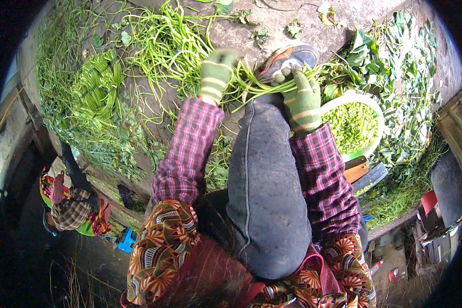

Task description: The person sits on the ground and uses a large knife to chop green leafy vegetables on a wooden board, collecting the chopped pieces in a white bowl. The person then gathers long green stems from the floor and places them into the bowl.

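Both of my hands wear green knit gloves with pale stripes. My right hand (302, 103) grips a small bunch of long green stems (267, 89) above my knee and shoe (294, 57), the stems running out to both sides. My left hand (217, 73) is motion-blurred at the right edge of a loose heap of long green stems (169, 40); its fingers are not clear enough to show whether they hold any. Leafy tops (337, 73) trail from the bunch on the right.
Beside my right wrist stands a pale green-rimmed basin (377, 133) of chopped green pieces (352, 125). Leaves (408, 69) pile at right. A tied bundle of stems (98, 86) lies at left. A wooden block (356, 169) sits below the basin. Another person (75, 208) is at lower left.
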Tool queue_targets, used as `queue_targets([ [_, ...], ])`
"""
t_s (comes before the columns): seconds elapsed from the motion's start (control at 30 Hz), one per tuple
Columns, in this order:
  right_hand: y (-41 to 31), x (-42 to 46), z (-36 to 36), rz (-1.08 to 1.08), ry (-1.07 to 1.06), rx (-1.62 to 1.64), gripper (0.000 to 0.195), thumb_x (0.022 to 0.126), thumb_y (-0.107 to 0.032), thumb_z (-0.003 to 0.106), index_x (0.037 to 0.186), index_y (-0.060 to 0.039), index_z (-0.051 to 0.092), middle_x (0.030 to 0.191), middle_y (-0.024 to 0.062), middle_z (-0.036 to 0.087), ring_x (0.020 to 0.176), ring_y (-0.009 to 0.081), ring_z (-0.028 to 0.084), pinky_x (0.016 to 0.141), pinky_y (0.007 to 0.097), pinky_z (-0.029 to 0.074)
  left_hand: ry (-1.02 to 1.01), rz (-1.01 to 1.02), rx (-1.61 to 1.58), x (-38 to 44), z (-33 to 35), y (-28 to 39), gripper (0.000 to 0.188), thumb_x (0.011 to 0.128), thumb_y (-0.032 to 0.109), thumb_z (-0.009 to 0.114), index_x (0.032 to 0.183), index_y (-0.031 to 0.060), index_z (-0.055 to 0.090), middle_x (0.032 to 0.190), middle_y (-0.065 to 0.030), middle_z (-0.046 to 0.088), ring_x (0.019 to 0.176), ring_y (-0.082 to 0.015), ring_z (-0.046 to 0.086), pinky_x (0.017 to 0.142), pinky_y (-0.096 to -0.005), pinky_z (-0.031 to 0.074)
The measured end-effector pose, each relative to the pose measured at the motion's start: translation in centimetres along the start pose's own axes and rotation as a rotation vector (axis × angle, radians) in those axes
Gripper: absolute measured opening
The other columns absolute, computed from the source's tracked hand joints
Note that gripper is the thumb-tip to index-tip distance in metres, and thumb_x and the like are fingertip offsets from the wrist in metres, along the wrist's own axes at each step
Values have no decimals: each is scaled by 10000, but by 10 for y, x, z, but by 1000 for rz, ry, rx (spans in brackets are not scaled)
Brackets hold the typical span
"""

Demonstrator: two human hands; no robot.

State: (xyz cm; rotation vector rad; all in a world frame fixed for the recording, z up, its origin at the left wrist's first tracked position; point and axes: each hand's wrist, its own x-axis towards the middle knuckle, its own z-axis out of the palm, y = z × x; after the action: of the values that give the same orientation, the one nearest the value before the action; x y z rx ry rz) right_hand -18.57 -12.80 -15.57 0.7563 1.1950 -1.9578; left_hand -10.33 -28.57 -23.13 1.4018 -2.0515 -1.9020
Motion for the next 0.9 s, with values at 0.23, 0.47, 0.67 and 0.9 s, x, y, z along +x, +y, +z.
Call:
queue_targets([
  [0.23,0,0,-1,-13,4,-272,93,814,-50,446,901,-27,472,772,103,529,673,213,539,630,317,480,380,-160,196,63,-20,-57,196,690,137,618,833,24,545,686,-53,549,569,-131,495,545,-262,406],
  [0.47,6,-1,3,-88,-8,-239,123,833,-135,434,818,-33,502,640,54,567,513,118,520,445,210,396,355,-65,330,54,-14,-44,178,688,156,614,765,15,537,633,-55,534,546,-157,487,543,-295,407],
  [0.67,2,-2,0,-61,-26,-222,66,815,-54,434,860,-22,471,753,103,539,644,214,558,600,296,476,5,306,87,-1,12,54,141,709,134,614,787,26,569,693,-74,580,609,-143,555,545,-260,443],
  [0.9,8,-3,1,-123,41,-240,146,808,-51,442,939,-20,498,822,43,536,715,124,507,634,241,428,-359,533,319,-29,29,91,107,676,78,615,769,32,586,713,-52,559,570,-91,509,512,-211,414],
])
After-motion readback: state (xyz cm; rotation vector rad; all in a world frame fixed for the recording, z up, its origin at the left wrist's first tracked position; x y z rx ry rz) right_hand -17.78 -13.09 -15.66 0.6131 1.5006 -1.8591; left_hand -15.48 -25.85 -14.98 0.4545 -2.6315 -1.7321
